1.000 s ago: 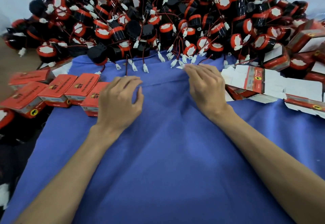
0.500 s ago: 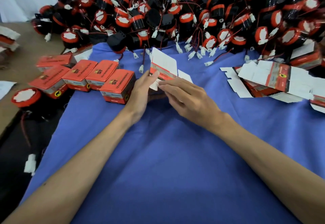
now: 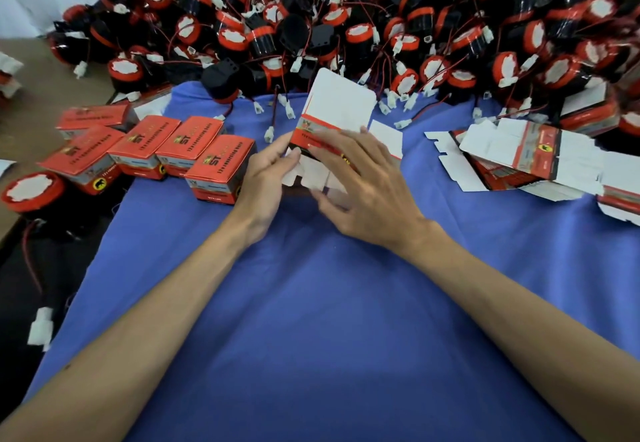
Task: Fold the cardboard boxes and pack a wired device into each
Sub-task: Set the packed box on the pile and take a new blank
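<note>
Since the half-formed cardboard box (image 3: 337, 102) near the blue cloth's (image 3: 311, 303) far edge looks light, thin and easily creased, I hold it at its folds, left hand (image 3: 266, 171) curled round its left side, right hand (image 3: 360, 181) spread flat on its printed face.

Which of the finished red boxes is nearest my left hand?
The closed red box at the right end of the row, just beside your left hand; the others sit farther left.
</note>
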{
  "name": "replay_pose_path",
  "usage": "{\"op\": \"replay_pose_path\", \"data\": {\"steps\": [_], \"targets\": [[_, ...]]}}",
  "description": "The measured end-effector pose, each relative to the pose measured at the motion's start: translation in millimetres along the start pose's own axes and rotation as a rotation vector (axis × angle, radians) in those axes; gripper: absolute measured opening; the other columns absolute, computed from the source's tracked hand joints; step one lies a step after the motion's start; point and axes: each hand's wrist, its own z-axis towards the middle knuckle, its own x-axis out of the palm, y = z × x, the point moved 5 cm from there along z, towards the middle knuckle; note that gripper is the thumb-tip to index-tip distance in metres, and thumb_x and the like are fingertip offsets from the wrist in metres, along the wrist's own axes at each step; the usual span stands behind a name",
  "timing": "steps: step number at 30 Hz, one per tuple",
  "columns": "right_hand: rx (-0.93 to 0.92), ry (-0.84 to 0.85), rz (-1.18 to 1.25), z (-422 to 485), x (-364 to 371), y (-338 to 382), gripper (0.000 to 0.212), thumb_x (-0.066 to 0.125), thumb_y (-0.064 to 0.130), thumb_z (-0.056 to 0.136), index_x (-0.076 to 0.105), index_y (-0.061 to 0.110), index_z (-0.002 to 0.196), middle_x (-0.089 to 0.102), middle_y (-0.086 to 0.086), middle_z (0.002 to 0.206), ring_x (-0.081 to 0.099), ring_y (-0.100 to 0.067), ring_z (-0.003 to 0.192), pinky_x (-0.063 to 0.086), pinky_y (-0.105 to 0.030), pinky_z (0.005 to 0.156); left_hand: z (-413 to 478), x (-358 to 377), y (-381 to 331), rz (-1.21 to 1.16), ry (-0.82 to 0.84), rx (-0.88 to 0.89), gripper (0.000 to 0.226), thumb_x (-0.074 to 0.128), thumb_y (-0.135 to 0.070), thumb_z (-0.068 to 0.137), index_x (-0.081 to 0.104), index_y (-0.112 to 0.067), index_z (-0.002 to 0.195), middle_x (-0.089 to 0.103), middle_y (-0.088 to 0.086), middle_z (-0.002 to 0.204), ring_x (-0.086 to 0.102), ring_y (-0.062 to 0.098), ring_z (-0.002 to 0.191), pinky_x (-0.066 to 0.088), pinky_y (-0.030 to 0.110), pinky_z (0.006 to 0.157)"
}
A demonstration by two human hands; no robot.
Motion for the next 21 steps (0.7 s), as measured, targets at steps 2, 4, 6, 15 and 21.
{"op": "replay_pose_path", "data": {"steps": [2, 4, 6, 15, 21], "targets": [[0.132, 0.137, -0.056, -1, 4, -5, 0.059, 0.061, 0.039, 0.084, 0.055, 0.005, 0.132, 0.043, -0.016, 0.145, 0.042, -0.034, 0.133, 0.028, -0.057, 0.110, 0, 0, 1, -0.005, 0.010, 0.001, 0.033, 0.039, -0.008, 0.102, 0.061, -0.023, 0.121, 0.072, -0.007, 0.104, 0.066, 0.012, 0.101, 0.056, 0.032, 0.078], [0.247, 0.274, -0.041, -4, 9, -10, 0.075, 0.056, 0.051, 0.085, 0.038, 0.011, 0.145, 0.024, -0.015, 0.155, 0.023, -0.033, 0.144, 0.015, -0.060, 0.113, -1, 1, 2, -0.017, 0.028, 0.004, 0.031, 0.043, -0.016, 0.098, 0.063, -0.029, 0.119, 0.069, 0.001, 0.104, 0.063, 0.017, 0.100, 0.053, 0.039, 0.084], [0.307, 0.329, 0.032, -6, 11, -13, 0.080, 0.054, 0.054, 0.088, 0.026, 0.012, 0.150, 0.012, -0.014, 0.159, 0.010, -0.031, 0.147, 0.010, -0.061, 0.114, -1, 2, 1, -0.028, 0.041, 0.003, 0.030, 0.046, -0.024, 0.094, 0.068, -0.033, 0.112, 0.055, 0.013, 0.103, 0.050, 0.025, 0.098, 0.044, 0.046, 0.086], [0.402, 0.347, 0.270, -7, 12, -21, 0.086, 0.054, 0.050, 0.089, 0.009, 0.012, 0.152, -0.004, -0.013, 0.160, -0.004, -0.027, 0.148, 0.017, -0.052, 0.116, -3, 9, 3, -0.097, 0.091, -0.036, 0.052, 0.053, -0.034, 0.094, 0.056, 0.017, 0.102, 0.059, 0.022, 0.101, 0.060, 0.032, 0.095, 0.054, 0.035, 0.079], [0.434, 0.296, 0.280, -9, 10, -25, 0.087, 0.052, 0.053, 0.085, 0.012, 0.014, 0.152, 0.005, -0.011, 0.160, 0.008, -0.025, 0.148, 0.022, -0.045, 0.115, -6, 13, 3, -0.143, 0.150, -0.034, 0.024, 0.053, -0.023, 0.090, 0.073, -0.011, 0.097, 0.074, 0.010, 0.101, 0.070, 0.027, 0.098, 0.056, 0.032, 0.081]]}}
